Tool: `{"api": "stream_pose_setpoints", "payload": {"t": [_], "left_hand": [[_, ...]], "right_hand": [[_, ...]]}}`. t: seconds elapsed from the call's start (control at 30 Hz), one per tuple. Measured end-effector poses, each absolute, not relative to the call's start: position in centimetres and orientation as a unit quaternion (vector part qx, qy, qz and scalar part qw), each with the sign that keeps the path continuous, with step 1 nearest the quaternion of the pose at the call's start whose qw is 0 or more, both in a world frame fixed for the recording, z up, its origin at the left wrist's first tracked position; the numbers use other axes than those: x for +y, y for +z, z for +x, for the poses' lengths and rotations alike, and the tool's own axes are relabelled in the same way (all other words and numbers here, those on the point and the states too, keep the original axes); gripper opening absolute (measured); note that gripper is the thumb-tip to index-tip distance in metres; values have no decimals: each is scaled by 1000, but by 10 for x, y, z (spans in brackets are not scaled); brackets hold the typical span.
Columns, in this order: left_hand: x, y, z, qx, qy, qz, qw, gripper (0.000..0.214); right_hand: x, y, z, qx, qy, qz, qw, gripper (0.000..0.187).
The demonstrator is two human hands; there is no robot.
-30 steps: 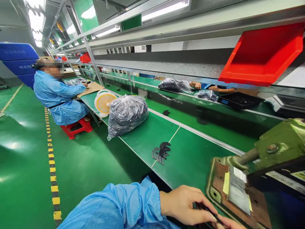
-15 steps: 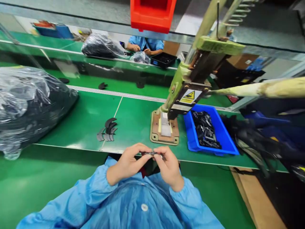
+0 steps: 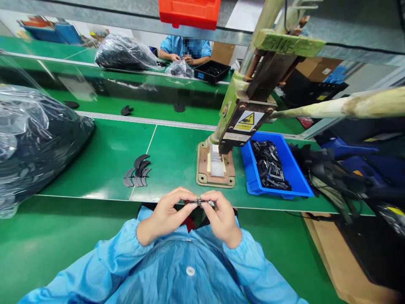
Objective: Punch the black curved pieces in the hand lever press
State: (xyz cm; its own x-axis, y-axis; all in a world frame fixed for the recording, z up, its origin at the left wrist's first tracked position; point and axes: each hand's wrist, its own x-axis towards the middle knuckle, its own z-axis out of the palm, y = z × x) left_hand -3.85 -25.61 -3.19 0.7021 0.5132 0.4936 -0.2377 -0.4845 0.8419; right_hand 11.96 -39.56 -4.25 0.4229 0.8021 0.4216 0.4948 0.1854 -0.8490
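Between my two hands is a small, thin black part (image 3: 199, 202), held in front of my body at the bench's near edge. My left hand (image 3: 167, 213) pinches its left end between thumb and fingers. On its right end, my right hand (image 3: 221, 215) grips the same way. Fingers cover much of the part, so its full shape is hidden. Just beyond my hands stands a hand press with a metal base plate (image 3: 202, 179). Several curved black pieces (image 3: 139, 171) lie in a small cluster on the green bench to the left.
Right of the press, a blue bin (image 3: 300, 177) holds many black parts. The press lever (image 3: 348, 105) juts rightward. A large plastic bag (image 3: 41, 139) of dark items fills the left. An orange-red bin (image 3: 190, 12) hangs overhead. Across the bench a co-worker (image 3: 185, 48) sits beside a black tray (image 3: 205, 76).
The head view has shifted slightly, so the scene sits a little further left and up. Both hands still hold the black part at nearly the same spot.
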Motion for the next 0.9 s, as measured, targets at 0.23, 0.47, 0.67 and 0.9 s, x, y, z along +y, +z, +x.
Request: {"api": "stream_pose_setpoints", "payload": {"t": [0.23, 0.47, 0.67, 0.9], "left_hand": [[-256, -34, -39, 84, 369, 776, 505, 14], [-256, -33, -40, 89, 361, 771, 517, 13], [-256, -34, -40, 88, 360, 768, 522, 14], [-254, -36, -41, 72, 374, 772, 509, 19]], "right_hand": [[-395, -46, 120, -514, 141, -628, 567, 15], [-397, -50, 120, -513, 144, -633, 562, 14], [-397, -50, 121, -513, 140, -638, 557, 14], [-397, -45, 120, -520, 124, -645, 546, 12]]}}
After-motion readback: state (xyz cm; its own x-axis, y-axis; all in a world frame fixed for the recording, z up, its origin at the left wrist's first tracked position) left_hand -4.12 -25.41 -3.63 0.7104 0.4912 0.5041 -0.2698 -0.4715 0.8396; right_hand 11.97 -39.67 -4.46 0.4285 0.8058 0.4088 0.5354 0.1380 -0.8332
